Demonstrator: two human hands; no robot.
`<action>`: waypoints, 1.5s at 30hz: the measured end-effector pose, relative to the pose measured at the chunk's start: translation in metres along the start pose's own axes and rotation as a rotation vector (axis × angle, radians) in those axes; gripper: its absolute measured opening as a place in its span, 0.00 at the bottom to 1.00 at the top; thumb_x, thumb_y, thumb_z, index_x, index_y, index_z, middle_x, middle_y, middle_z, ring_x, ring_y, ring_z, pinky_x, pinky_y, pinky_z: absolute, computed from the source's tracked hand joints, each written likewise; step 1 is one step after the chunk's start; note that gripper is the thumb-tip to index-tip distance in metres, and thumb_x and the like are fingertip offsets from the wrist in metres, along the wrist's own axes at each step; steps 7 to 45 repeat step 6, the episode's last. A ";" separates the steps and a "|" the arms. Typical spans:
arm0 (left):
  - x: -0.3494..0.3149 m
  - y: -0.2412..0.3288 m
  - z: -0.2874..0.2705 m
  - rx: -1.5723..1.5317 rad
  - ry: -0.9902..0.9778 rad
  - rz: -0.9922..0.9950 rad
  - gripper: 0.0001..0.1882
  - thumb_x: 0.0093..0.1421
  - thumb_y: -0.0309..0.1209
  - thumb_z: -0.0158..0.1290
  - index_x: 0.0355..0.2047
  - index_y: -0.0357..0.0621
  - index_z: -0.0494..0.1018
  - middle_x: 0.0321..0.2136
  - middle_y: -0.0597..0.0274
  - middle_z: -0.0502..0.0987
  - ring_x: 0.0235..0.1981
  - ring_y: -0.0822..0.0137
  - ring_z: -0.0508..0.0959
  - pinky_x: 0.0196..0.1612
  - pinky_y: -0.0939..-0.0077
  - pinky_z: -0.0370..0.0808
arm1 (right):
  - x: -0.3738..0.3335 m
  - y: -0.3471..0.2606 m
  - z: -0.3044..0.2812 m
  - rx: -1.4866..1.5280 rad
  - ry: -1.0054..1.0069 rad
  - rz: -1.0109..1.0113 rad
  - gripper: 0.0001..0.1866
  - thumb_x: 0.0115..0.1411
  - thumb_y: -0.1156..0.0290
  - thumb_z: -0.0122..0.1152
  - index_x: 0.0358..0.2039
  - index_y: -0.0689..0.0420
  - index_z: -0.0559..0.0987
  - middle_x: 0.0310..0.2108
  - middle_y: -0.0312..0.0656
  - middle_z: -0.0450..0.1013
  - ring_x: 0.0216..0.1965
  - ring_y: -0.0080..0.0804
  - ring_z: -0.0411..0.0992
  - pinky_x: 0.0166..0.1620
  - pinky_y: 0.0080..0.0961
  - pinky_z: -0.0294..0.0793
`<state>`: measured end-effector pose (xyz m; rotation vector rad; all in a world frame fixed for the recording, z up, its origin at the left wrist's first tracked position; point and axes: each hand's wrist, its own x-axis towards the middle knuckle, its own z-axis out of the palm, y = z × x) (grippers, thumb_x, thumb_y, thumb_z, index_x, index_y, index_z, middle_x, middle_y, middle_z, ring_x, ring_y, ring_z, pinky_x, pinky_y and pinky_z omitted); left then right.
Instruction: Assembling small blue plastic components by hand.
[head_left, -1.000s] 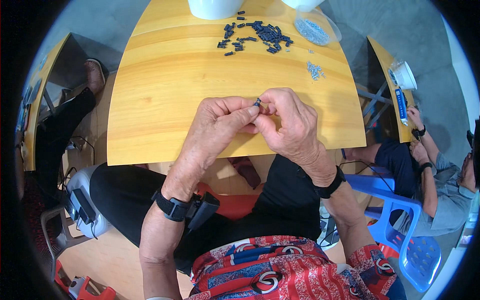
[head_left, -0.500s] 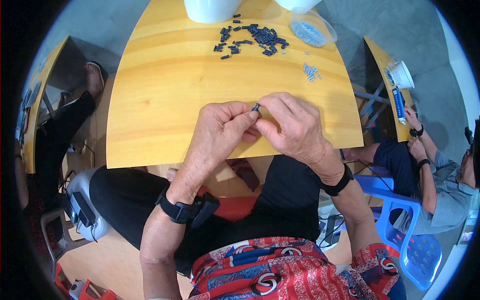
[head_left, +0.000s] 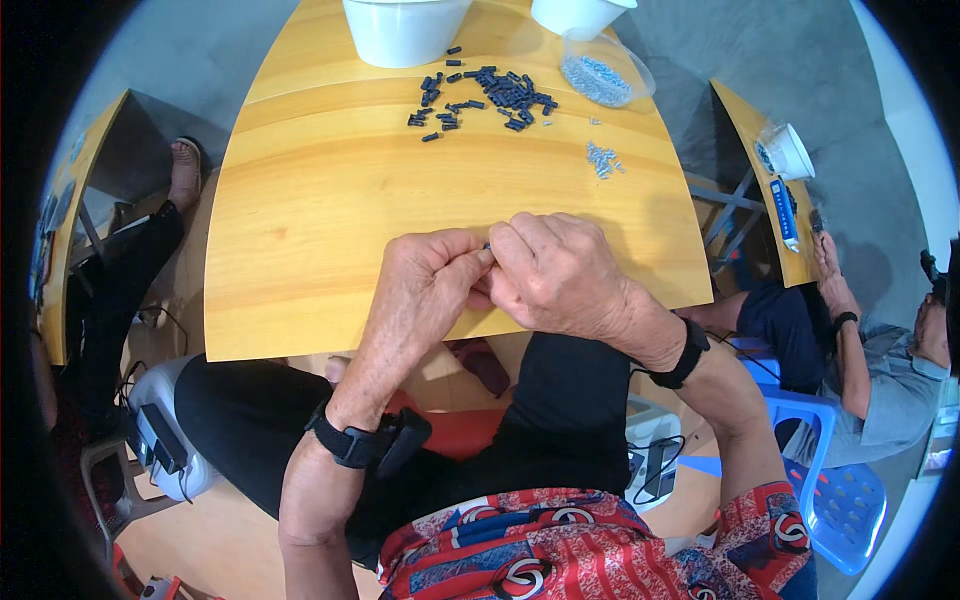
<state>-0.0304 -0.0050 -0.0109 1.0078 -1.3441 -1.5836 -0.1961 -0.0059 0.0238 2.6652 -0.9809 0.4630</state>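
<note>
Near the front edge of the wooden table (head_left: 330, 210), my two hands meet fingertip to fingertip. My left hand (head_left: 420, 285) pinches a small black cylindrical part (head_left: 487, 246) between thumb and index finger; only a dark tip of it shows. Closed over the other end of that part is my right hand (head_left: 560, 275), whose fingers cover most of it. Farther back lies a loose pile of similar black parts (head_left: 510, 93). Right of them is a little heap of small silvery pieces (head_left: 602, 160), perhaps screws.
A clear tub (head_left: 605, 85) of silvery pieces stands at the back right. Behind are two white buckets (head_left: 405, 35). To the right, a person (head_left: 880, 390) sits at another table (head_left: 745, 150) by a blue chair (head_left: 835, 500). Someone's leg (head_left: 130, 240) shows at left.
My right hand has rolled over and closed further round the black part, hiding most of it. The view has shifted slightly, so the table things appear lower and more to the left.
</note>
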 end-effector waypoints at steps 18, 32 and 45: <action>0.001 -0.003 -0.001 -0.006 -0.028 -0.004 0.09 0.59 0.23 0.47 0.31 0.32 0.77 0.20 0.59 0.77 0.22 0.76 0.75 0.26 0.82 0.75 | 0.002 -0.005 -0.002 0.040 -0.023 0.014 0.11 0.38 0.70 0.60 0.21 0.57 0.67 0.20 0.39 0.61 0.17 0.33 0.66 0.22 0.26 0.68; 0.001 -0.003 -0.001 -0.006 -0.028 -0.004 0.09 0.59 0.23 0.47 0.31 0.32 0.77 0.20 0.59 0.77 0.22 0.76 0.75 0.26 0.82 0.75 | 0.002 -0.005 -0.002 0.040 -0.023 0.014 0.11 0.38 0.70 0.60 0.21 0.57 0.67 0.20 0.39 0.61 0.17 0.33 0.66 0.22 0.26 0.68; 0.001 -0.003 -0.001 -0.006 -0.028 -0.004 0.09 0.59 0.23 0.47 0.31 0.32 0.77 0.20 0.59 0.77 0.22 0.76 0.75 0.26 0.82 0.75 | 0.002 -0.005 -0.002 0.040 -0.023 0.014 0.11 0.38 0.70 0.60 0.21 0.57 0.67 0.20 0.39 0.61 0.17 0.33 0.66 0.22 0.26 0.68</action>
